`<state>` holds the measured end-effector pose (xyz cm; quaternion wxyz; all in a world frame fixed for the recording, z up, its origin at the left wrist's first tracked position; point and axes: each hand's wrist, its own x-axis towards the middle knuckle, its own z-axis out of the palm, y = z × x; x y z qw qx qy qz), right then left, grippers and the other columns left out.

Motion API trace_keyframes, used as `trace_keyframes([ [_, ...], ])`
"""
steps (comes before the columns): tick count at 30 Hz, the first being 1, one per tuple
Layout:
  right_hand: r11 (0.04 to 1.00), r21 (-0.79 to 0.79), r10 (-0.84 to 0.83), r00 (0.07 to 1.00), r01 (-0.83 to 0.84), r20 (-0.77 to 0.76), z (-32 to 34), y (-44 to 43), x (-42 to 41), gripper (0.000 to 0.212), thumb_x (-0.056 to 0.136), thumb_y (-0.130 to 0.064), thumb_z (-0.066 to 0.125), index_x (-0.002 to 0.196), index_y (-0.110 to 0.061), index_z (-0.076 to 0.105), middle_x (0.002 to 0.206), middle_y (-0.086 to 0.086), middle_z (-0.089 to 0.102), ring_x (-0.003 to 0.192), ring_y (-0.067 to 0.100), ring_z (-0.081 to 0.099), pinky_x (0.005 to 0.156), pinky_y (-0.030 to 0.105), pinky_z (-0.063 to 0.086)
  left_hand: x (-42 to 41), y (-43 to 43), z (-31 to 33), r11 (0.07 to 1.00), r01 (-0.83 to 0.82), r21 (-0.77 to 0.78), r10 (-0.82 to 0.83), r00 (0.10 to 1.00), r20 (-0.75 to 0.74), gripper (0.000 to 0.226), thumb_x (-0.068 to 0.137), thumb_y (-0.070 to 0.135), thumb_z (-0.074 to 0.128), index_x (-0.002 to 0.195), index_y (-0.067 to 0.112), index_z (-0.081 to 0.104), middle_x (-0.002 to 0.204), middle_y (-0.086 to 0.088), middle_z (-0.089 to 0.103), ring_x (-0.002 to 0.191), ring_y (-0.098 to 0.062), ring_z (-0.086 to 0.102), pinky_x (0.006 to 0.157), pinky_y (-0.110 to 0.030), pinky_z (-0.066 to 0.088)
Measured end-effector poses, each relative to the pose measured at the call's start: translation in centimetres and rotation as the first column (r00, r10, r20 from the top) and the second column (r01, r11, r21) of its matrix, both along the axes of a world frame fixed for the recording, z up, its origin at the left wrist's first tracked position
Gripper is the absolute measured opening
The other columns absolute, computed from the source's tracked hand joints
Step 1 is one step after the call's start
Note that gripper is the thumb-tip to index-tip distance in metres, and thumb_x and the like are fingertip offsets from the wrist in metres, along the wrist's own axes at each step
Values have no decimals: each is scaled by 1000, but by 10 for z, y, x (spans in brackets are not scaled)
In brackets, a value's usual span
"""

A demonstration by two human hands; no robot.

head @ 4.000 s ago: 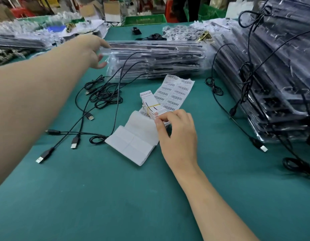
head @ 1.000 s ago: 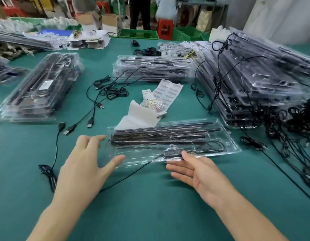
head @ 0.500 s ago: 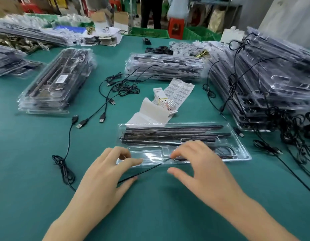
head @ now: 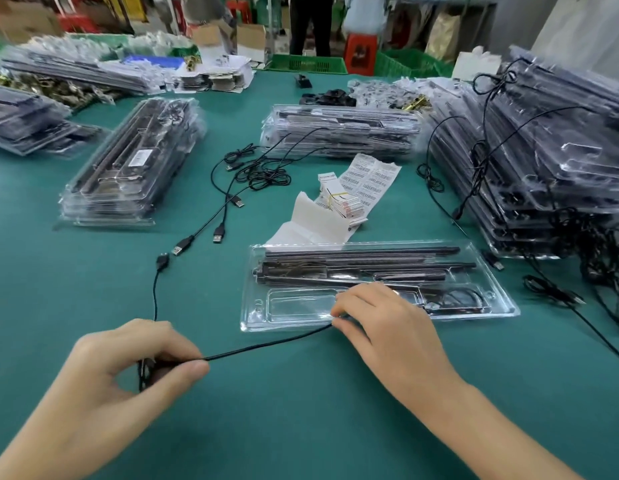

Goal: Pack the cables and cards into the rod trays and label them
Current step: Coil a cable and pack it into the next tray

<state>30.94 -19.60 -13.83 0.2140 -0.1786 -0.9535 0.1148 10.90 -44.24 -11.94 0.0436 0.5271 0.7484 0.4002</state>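
A clear plastic rod tray [head: 502,306] with dark rods lies on the green table in front of me. A thin black cable [head: 266,346] runs from its front edge toward the left. My left hand [head: 128,372] pinches the cable and a small coil of it just above the table. My right hand [head: 381,327] pinches the same cable at the tray's front rim. The cable's far end with a black plug [head: 161,262] lies up to the left. A banded stack of cards [head: 341,199] sits on barcode label sheets [head: 374,178] behind the tray.
Stacks of filled trays stand at the left [head: 128,168], the middle back [head: 339,131] and the right [head: 543,161]. Loose USB cables [head: 252,174] lie tangled behind the tray, more cables [head: 602,271] at the right. White backing paper [head: 311,223] lies by the cards.
A tray came down in front of me since four seconds ago. In the last second both hands closed on the black cable; my left hand drew it leftward, taking up the coil.
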Motion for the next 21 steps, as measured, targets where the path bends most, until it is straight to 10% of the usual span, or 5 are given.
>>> trace_keyframes([
  [5, 999, -16, -36, 999, 36, -4, -4, -1, -1, 9, 93, -23, 73, 87, -25, 66, 91, -15, 64, 88, 9, 59, 64, 28, 52, 42, 25, 16, 972, -73, 225, -38, 891, 453, 52, 81, 71, 69, 82, 19, 74, 59, 1, 52, 50, -24, 38, 45, -32, 26],
  [10, 991, -128, -40, 993, 25, -115, -10, -3, 8, 19, 91, -11, 73, 106, -24, 72, 114, -15, 66, 110, 5, 61, 87, 27, 54, 91, 70, 25, 895, -227, 383, -228, 505, 832, 43, 77, 57, 81, 83, 16, 71, 58, 8, 36, 49, -11, 31, 51, -19, 38],
  [15, 958, -255, 108, 989, -130, -100, -21, -17, 21, 64, 88, -29, 71, 148, -22, 48, 157, -13, 39, 149, 6, 28, 121, 37, 30, 109, 111, 31, 768, -443, 463, -387, 255, 886, 19, 91, 32, 59, 78, 22, 68, 70, 7, 46, 62, -10, 45, 76, -29, 39],
  [21, 921, -337, 148, 976, -194, -157, -22, -20, 6, 84, 81, -53, 72, 154, -28, 38, 154, -26, 33, 144, -1, 30, 116, 39, 33, 121, 137, 45, 706, -479, 522, -596, -4, 803, 13, 96, 29, 56, 88, 20, 58, 83, 5, 52, 74, -11, 53, 78, -26, 49],
])
